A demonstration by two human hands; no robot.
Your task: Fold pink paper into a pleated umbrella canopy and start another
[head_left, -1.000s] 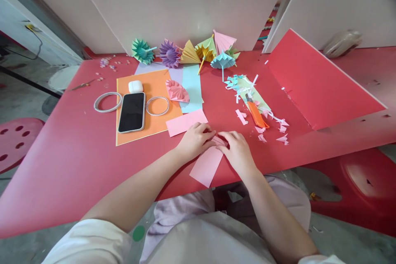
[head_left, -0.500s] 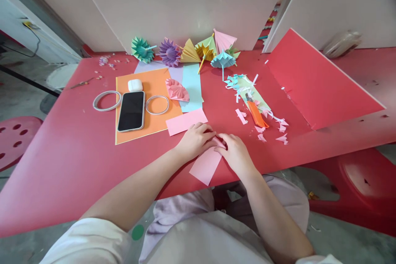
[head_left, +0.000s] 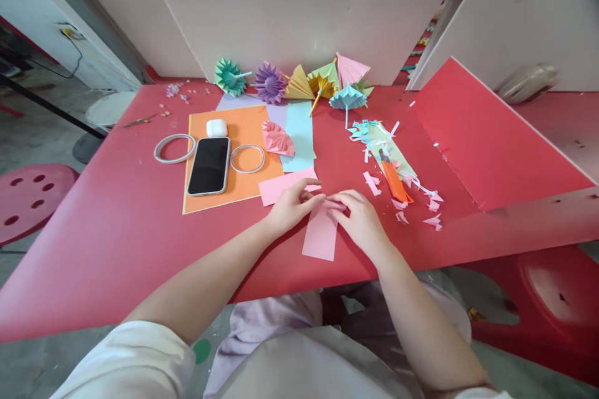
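Note:
A strip of pink paper (head_left: 321,237) lies near the table's front edge, its far end folded into a narrow band. My left hand (head_left: 294,202) pinches the left end of that fold between thumb and fingers. At the fold's right end, my right hand (head_left: 353,212) grips the paper, thumb beneath and fingers over the top. Just behind my left hand is a second flat pink paper piece (head_left: 281,185), partly covered by the fingers. A pleated pink paper fan (head_left: 279,139) rests farther back on coloured sheets.
On the left, an orange sheet (head_left: 248,190) carries a phone (head_left: 209,166), a white earbud case (head_left: 216,128) and a tape roll (head_left: 248,159). An orange utility knife (head_left: 395,182) lies right among paper scraps. Folded paper umbrellas (head_left: 349,98) line the back, and a red board (head_left: 496,137) leans right.
The pink strip has turned so that its loose end points more straight towards me. My hands have shifted slightly on the fold, and the whole view has moved a little.

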